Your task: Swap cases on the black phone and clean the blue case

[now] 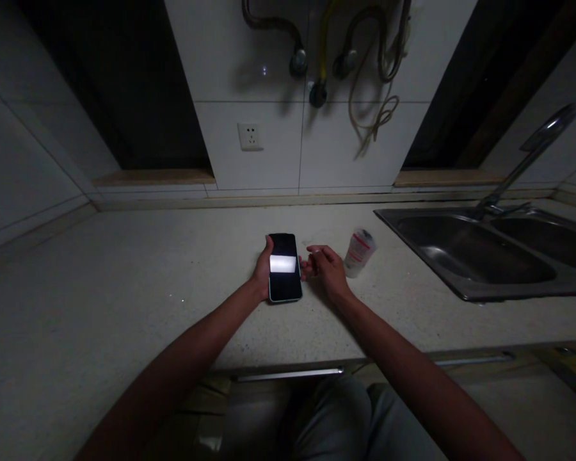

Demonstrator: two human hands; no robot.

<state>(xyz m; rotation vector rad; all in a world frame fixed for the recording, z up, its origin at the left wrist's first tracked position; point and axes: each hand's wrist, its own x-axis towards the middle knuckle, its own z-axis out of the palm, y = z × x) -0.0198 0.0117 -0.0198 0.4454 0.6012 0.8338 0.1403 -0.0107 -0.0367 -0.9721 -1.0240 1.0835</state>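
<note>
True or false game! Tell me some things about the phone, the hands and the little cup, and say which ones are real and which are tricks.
1. The left hand grips the phone by its left edge. True.
2. The phone's screen is all dark. False: a bright band glows across it.
3. The little cup with red print sits inside the sink. False: it is on the counter, between the right hand and the sink.
4. The right hand is on the phone's right side, holding nothing. True.
5. The right hand is turning the tap. False: the hand is down by the phone, far from the tap.
</note>
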